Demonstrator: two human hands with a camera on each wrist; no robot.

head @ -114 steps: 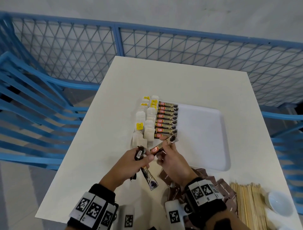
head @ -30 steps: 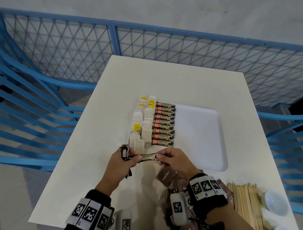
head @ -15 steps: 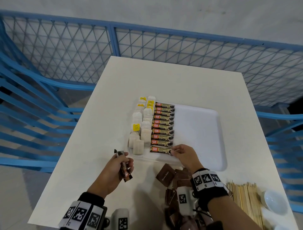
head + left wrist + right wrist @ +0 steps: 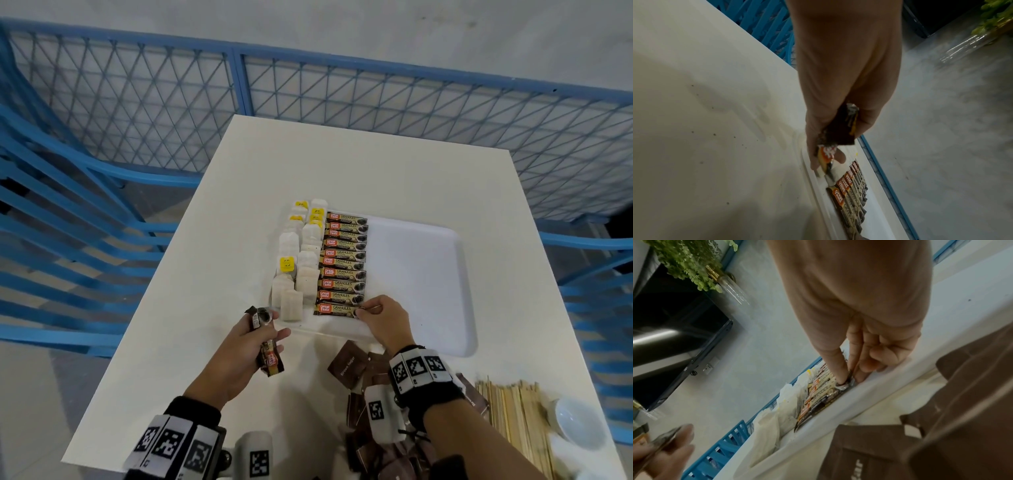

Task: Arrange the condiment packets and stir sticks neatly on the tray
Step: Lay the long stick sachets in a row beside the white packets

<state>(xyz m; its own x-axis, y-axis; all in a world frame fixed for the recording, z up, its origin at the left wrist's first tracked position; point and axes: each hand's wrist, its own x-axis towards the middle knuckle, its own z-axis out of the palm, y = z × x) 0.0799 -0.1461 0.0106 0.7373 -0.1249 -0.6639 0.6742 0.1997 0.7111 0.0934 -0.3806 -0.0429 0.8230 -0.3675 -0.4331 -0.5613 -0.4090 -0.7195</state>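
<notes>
We saw the white rectangular plastic tray at the centre of the head view on the white square table. Along the tray's left part lay a column of brown-and-gold coffee stick packets, with pale paper tea bags just left of them. The right hand pinched the right end of the nearest coffee packet between thumb and fingers, at the bottom of the column. The left hand, lower left of centre, gripped a small bunch of spare coffee sticks over the table. Dark brown sugar sachets lay heaped below the tray, and pale wooden stir sticks lay at lower right beside a small white bowl.
</notes>
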